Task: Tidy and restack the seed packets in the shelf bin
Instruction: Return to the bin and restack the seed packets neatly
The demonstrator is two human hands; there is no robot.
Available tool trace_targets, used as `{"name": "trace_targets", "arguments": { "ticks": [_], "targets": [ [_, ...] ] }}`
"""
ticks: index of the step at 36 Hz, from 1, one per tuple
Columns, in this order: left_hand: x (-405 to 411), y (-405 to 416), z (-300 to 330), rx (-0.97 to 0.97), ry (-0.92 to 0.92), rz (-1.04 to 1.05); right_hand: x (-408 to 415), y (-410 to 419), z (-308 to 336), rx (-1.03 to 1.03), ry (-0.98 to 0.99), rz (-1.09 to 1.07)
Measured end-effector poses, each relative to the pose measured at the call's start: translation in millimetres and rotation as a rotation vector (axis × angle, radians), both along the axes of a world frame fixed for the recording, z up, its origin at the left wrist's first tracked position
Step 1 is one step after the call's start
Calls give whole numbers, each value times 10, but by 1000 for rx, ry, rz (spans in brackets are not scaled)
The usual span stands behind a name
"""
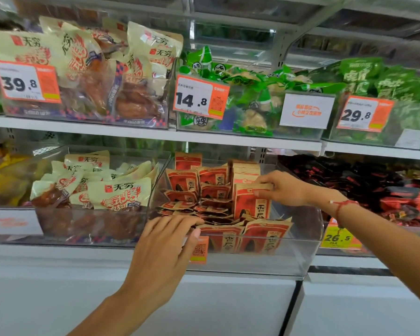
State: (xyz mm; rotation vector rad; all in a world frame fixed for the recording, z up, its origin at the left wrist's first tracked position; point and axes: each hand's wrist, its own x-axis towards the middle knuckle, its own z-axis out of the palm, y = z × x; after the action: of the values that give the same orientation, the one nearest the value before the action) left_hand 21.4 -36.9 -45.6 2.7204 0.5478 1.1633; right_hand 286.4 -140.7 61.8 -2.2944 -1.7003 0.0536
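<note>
While the clear shelf bin (298, 258) sits on the lower shelf, red-and-tan seed packets (199, 202) lie jumbled inside it; the left hand (166, 241) curls over packets at the bin's front edge, and the right hand (283, 187) pinches an upright packet stack (251, 202) inside it

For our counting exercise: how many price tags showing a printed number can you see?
4: 39.8 tag upper left, 14.8 tag upper middle, 29.8 tag upper right, 26.5 tag lower right. Others may be hidden.
</note>
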Motion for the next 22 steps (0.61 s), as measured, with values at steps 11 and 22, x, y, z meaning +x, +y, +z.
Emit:
{"name": "trace_targets", "arguments": {
  "ticks": [11, 22],
  "targets": [
    [-42, -11, 78, 48, 31, 16, -446, -266, -29, -23, -164, -12],
    [-49, -12, 85, 45, -16, 20, -519, -348, -48, 156, -151, -17]
  ]
}}
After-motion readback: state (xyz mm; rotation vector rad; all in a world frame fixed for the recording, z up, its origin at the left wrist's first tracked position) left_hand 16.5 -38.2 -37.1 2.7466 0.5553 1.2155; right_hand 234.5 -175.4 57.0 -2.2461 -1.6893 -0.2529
